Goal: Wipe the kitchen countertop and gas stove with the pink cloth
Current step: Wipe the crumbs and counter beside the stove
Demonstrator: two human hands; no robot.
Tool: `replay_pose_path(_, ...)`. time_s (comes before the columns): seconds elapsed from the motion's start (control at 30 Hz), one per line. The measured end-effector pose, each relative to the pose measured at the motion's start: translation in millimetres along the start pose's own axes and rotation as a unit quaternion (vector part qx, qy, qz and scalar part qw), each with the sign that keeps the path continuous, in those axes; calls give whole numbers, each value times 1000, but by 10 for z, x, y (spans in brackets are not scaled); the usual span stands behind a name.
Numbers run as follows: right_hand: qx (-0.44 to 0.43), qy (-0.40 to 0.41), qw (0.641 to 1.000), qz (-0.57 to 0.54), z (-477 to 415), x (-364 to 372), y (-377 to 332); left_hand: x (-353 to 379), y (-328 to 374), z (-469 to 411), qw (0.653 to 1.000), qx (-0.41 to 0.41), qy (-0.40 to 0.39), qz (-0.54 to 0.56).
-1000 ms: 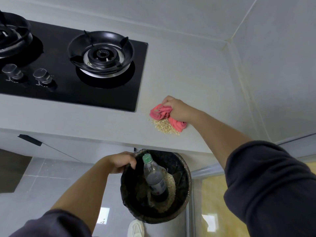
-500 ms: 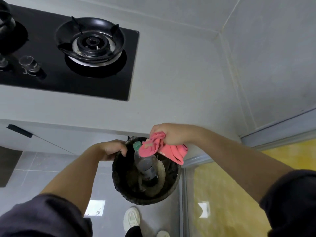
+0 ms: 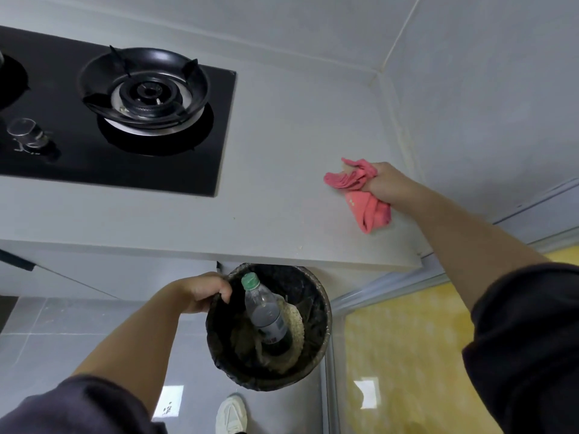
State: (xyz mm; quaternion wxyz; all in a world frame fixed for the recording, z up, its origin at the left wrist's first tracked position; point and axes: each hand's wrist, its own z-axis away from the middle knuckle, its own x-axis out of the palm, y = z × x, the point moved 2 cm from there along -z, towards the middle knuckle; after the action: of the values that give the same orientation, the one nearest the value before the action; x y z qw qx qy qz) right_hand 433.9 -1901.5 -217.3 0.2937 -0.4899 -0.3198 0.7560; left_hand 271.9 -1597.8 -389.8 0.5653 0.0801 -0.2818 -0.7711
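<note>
Head view: the right hand is over the far right part of the grey desk, close to the corner where the walls meet. Its fingers are curled tight around the pink cloth, which is bunched in the fist. One crumpled end of it sticks out to the left of the fingers. The other, longer end hangs out below the fist toward the desk's front edge. The cloth lies at the desk surface, though it is hard to tell how firmly it presses there. It is well apart from the black gas stove, set into the desk at the left, with one burner fully in view and a knob near the left edge.

Below the desk's front edge, the left hand grips the rim of a round black-lined bin, its fingers hooked over the edge. A clear bottle with a green cap stands tilted inside, amid pale grainy waste. A white shoe shows on the grey tiled floor beneath.
</note>
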Motion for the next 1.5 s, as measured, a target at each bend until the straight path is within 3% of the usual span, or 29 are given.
replay_pose_path(0.13,87,131,987,24,79,-307,433,40,15,-108,1000,0,1,-1)
replay_pose_path(0.23,135,163,977,18,117,-233,751,48,38,-152,1000,-3,2,7)
replay_pose_path(0.4,75,225,971,4,-103,-13,837,101,29,-196,1000,-11,-9,-7)
replay_pose_path(0.5,-38,131,990,45,-224,329,594,11,106,-179,1000,-4,1,-6)
replay_pose_path(0.6,-94,10,990,107,-189,748,385,-60,109,-152,1000,0,7,-6)
replay_pose_path(0.7,-137,-157,963,169,35,1059,216,-80,81,-136,1000,0,11,-5)
replay_pose_path(0.87,-95,-386,887,233,504,1410,88,-104,24,-33,1000,-3,4,0)
replay_pose_path(0.93,-66,-416,879,222,588,1333,15,-126,5,24,1000,-2,3,5)
replay_pose_path(1.0,-45,-382,910,155,510,1164,-122,-164,12,64,1000,4,5,7)
replay_pose_path(1.1,-60,-191,979,41,110,967,-335,-243,-22,126,1000,6,11,9)
replay_pose_path(1.2,-78,-11,995,63,-235,906,-460,-357,-108,178,1000,3,13,16)
replay_pose_path(1.27,-51,65,995,51,-425,983,-439,-442,-144,209,1000,1,18,15)
replay_pose_path(1.33,-9,76,997,-19,-481,1154,-407,-502,-158,221,1000,0,21,14)
replay_pose_path(1.4,-30,58,998,-24,-531,1387,-417,-579,-165,241,1000,0,23,11)
replay_pose_path(1.5,-73,-60,995,39,-445,1692,-595,-685,-185,245,1000,-2,27,10)
